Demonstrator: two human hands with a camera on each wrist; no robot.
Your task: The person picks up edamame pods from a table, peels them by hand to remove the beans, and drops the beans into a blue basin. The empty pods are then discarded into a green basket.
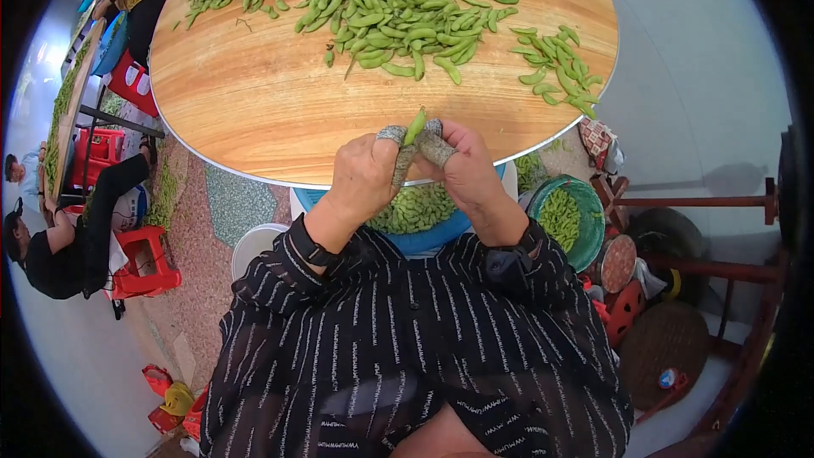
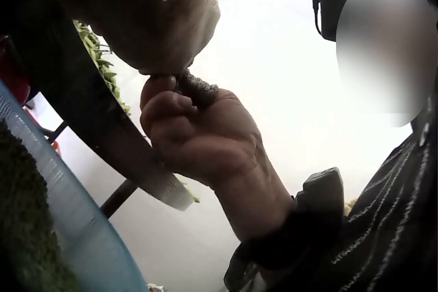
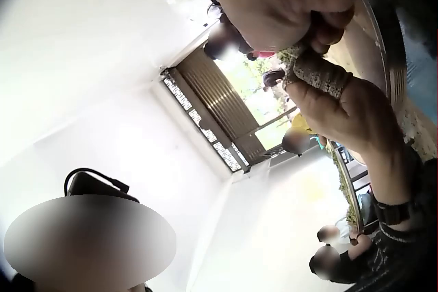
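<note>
Both hands meet at the near edge of a round wooden table (image 1: 254,110) and pinch one green soybean pod (image 1: 415,125) that sticks up between them. My left hand (image 1: 366,171) and right hand (image 1: 458,171) wear grey knitted finger covers on the thumbs and forefingers. A large pile of pods (image 1: 398,21) lies on the table beyond the hands. Below the hands, a blue basin (image 1: 424,242) holds more pods. In the left wrist view the right hand (image 2: 198,134) shows curled; in the right wrist view the left hand (image 3: 349,107) shows with its covered finger.
A green basket (image 1: 570,219) of pods sits at the right by red stools and a wooden frame. A white bucket (image 1: 254,246) stands at the left of my knees. Other people sit at tables on the far left, by a red stool (image 1: 144,259).
</note>
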